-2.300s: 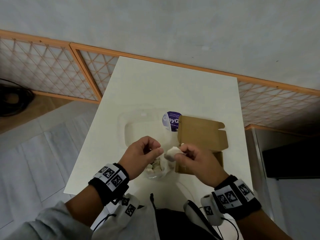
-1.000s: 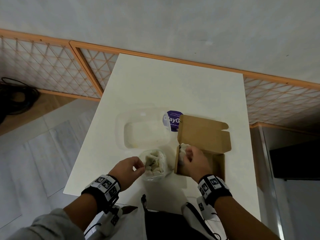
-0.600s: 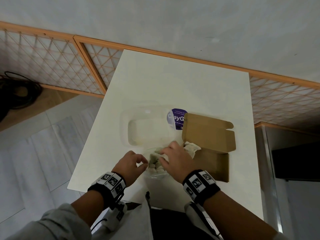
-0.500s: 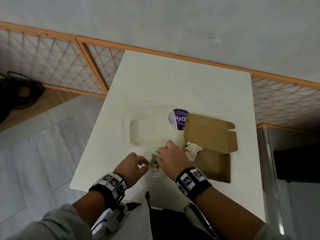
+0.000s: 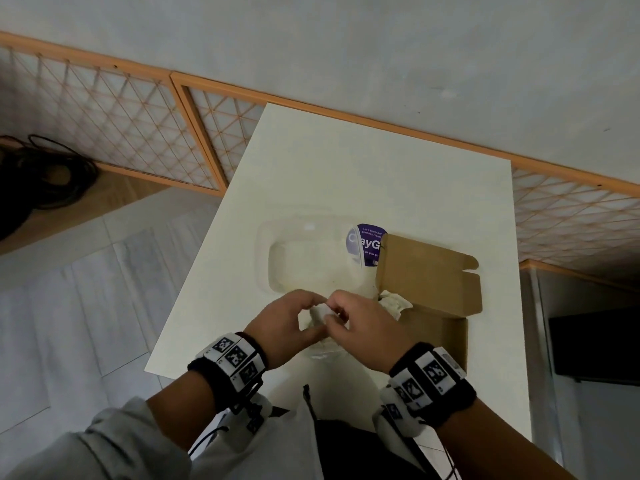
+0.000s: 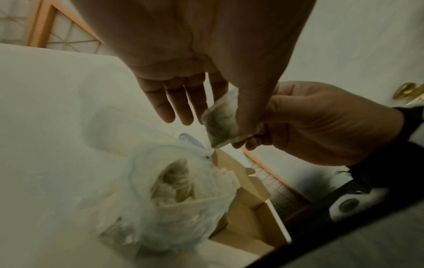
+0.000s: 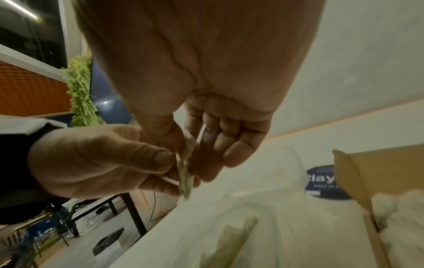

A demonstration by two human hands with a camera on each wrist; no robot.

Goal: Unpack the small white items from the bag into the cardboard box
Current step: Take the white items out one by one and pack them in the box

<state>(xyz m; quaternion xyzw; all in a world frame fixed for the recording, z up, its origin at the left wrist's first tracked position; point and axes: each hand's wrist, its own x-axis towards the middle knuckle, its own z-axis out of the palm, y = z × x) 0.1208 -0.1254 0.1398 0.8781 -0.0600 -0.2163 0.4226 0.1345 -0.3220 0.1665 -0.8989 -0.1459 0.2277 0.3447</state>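
A small white sachet (image 5: 319,311) is pinched between both hands, just above the clear plastic bag (image 6: 174,203). That bag stands open on the table and holds several more sachets. My left hand (image 5: 310,318) pinches the sachet (image 6: 221,123) with thumb and forefinger, its other fingers straight. From the other side my right hand (image 5: 335,315) pinches the sachet's (image 7: 185,163) edge. The open cardboard box (image 5: 440,337) lies right of the hands, lid (image 5: 429,271) folded back. A few white sachets (image 5: 393,303) lie in its near-left corner.
A clear plastic container (image 5: 304,261) with a purple label (image 5: 367,244) sits on the white table (image 5: 381,174) behind the hands, touching the box lid. The table's front edge is close under my wrists. A wood lattice rail (image 5: 207,133) runs behind the table.
My right hand has come up out of the bag with a sachet. My left hand has let go of the bag's rim and risen to pinch the same sachet.
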